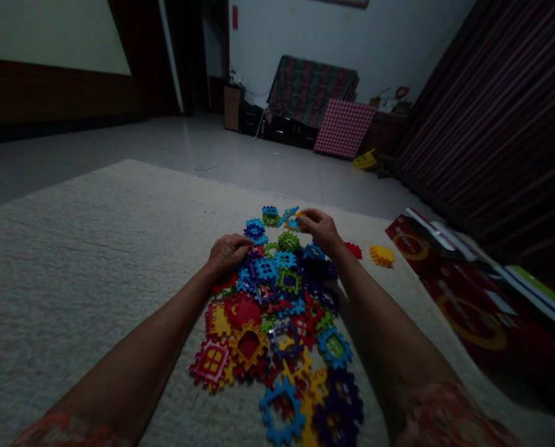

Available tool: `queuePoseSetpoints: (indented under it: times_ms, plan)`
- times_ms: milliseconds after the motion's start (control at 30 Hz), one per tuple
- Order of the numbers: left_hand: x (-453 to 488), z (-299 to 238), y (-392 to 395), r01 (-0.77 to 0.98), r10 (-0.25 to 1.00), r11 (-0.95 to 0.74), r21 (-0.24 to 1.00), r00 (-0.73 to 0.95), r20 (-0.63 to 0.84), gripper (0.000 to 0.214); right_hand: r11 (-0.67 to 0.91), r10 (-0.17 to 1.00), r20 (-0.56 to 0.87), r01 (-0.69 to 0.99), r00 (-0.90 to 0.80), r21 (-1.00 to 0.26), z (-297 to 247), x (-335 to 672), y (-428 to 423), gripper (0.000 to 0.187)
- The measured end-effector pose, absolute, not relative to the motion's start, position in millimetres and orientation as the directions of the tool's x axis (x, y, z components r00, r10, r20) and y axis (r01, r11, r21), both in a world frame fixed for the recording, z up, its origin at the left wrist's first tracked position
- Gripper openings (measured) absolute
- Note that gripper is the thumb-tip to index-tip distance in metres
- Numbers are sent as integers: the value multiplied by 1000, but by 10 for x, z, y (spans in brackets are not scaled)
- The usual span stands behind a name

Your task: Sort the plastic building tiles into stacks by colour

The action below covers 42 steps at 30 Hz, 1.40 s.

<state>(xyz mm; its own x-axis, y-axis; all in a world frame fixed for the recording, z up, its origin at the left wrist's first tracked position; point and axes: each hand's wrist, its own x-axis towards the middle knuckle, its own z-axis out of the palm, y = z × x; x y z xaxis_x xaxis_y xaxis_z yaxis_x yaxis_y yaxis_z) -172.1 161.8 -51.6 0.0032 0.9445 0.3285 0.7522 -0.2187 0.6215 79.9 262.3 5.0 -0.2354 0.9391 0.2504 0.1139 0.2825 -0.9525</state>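
A heap of flat, toothed plastic building tiles (277, 323) in red, yellow, blue, green and purple lies on a cream carpet (86, 273). My left hand (228, 251) rests knuckles-up on the heap's left far side, fingers curled onto a purple tile (255, 231). My right hand (319, 226) reaches to the heap's far end, its fingertips pinched on an orange and blue tile (292, 218). A green tile (288, 241) lies between the two hands.
A red tile (353, 249) and a yellow tile (382, 255) lie apart to the right. A red flattened box (468, 298) sits along the carpet's right edge. Striped curtain at right; covered furniture and a checkered board (343, 127) stand by the far wall.
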Motion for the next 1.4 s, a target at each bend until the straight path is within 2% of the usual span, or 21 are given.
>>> queuePoseSetpoints:
  times_ms: [67, 133, 200, 267, 333, 500, 633, 733, 833, 1000, 1067, 1300, 1400]
  plan:
    - [-1720, -520, 1616, 743, 944, -222, 631, 2, 329, 33, 141, 939, 82, 154, -334, -978, 99, 1016, 2466, 39]
    - [-1722, -532, 1621, 732, 943, -222, 644, -7, 332, 33, 107, 926, -8, 281, -378, -954, 146, 1206, 2333, 35]
    - [-1728, -544, 1628, 729, 942, -218, 649, -17, 335, 32, 193, 929, 14, 450, -370, -872, 192, 1350, 2238, 25]
    - [-1735, -552, 1632, 730, 941, -215, 649, -23, 338, 32, 310, 930, 108, 590, -352, -746, 235, 1442, 2169, 18]
    - [-1740, -557, 1632, 730, 942, -212, 650, -24, 335, 31, 379, 921, 201, 646, -334, -663, 267, 1496, 2107, 19]
    - [-1740, -559, 1612, 706, 943, -221, 673, -20, 331, 35, 411, 912, 323, 557, -254, -722, 218, 1681, 1931, 26]
    - [-1729, -538, 1591, 710, 947, -214, 671, -18, 321, 35, 436, 897, 406, 509, -177, -742, 29, 2011, 1820, 20]
    - [-1719, -516, 1575, 708, 951, -204, 676, -21, 309, 36, 461, 887, 403, 485, -226, -743, -132, 2252, 1733, 12]
    - [-1720, -512, 1569, 702, 950, -203, 683, -28, 311, 37, 436, 899, 341, 503, -274, -746, -239, 2415, 1629, 4]
    - [-1760, -560, 1598, 720, 951, -201, 664, -21, 310, 37, 371, 904, 173, 518, -391, -771, -229, 2572, 1508, 58]
    - [-1775, -577, 1608, 719, 953, -193, 668, -26, 303, 37, 355, 908, 142, 547, -393, -758, -193, 2599, 1486, 64]
    - [-1773, -539, 1588, 722, 957, -177, 669, -32, 288, 33, 457, 883, 184, 703, -432, -544, -182, 2558, 1467, 40]
    - [-1775, -534, 1572, 711, 959, -177, 681, -33, 283, 34, 471, 875, 210, 660, -437, -586, -217, 2539, 1433, 35]
